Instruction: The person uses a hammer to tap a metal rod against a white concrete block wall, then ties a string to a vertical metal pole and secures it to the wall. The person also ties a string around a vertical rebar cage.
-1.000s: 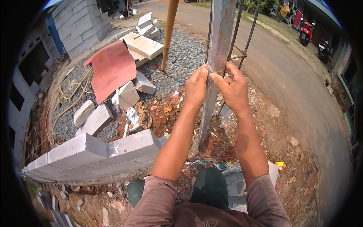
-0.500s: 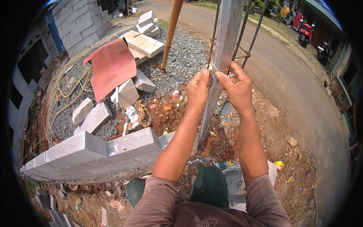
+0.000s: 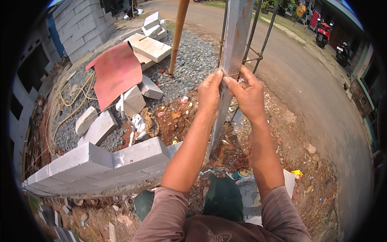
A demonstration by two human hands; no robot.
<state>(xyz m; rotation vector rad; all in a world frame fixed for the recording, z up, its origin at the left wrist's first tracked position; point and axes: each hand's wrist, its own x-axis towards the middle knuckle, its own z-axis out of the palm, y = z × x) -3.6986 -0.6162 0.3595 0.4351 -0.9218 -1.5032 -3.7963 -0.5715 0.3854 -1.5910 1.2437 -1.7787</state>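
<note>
A light metal post (image 3: 238,32) stands upright before me, with a thin string (image 3: 177,79) running to it from the left, above the block wall. My left hand (image 3: 209,92) is at the post's left edge, thumb and forefinger pinched on the string. My right hand (image 3: 250,99) reaches around the post's right side, its fingers closed. Its thumb lies across the front face close to the left fingertips, and a bit of string passes over the post there. Whether the string is knotted is too small to tell.
Steel rebar (image 3: 248,34) stands behind the post, and a wooden pole (image 3: 177,38) leans to its left. A low grey block wall (image 3: 137,159) runs left. Beyond it lie gravel (image 3: 193,52), loose blocks (image 3: 96,128) and a red sheet (image 3: 117,72). A road (image 3: 322,113) curves along the right.
The whole view has shifted slightly. My right thumb has come closer to my left fingertips across the post's face. Both hands remain at the string.
</note>
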